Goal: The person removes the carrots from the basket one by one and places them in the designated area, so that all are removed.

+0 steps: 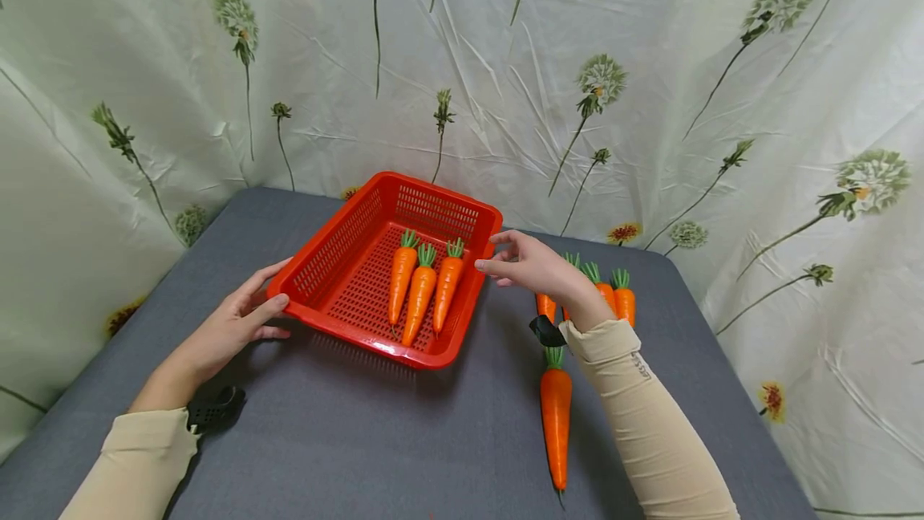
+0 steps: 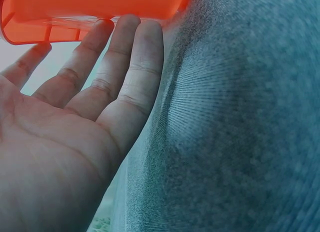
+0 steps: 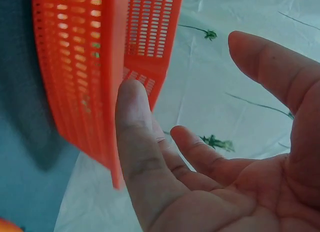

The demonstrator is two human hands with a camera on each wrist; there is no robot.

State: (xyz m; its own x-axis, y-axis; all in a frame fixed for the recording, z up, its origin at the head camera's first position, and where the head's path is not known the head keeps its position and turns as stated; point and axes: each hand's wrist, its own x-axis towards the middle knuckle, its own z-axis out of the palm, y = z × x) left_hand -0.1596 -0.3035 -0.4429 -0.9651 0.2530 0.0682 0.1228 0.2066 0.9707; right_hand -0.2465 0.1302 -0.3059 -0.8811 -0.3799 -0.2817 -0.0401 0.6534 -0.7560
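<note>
A red plastic basket [image 1: 346, 331] with slatted sides sits on the grey cloth surface, three carrots [image 1: 420, 295] with green tops lying in it. At its left corner is my left hand [image 1: 229, 327], the fingers nearly straight. In the left wrist view the fingertips [image 2: 149, 34] reach the basket's wall [image 2: 100, 4], palm apart from it. My right hand [image 1: 536, 265] is beside the far right corner, with fingers loosely bent and thumb apart. The right wrist view shows a finger [image 3: 135, 117] by the basket's rim [image 3: 116, 92]; whether it touches is unclear.
One large carrot [image 1: 556, 424] lies on the cloth, right of the basket. Several more carrots [image 1: 625, 300] lie behind the right forearm, partly hidden by it. A white curtain [image 1: 491, 62] with printed flowers hangs behind and around the grey surface [image 1: 361, 456].
</note>
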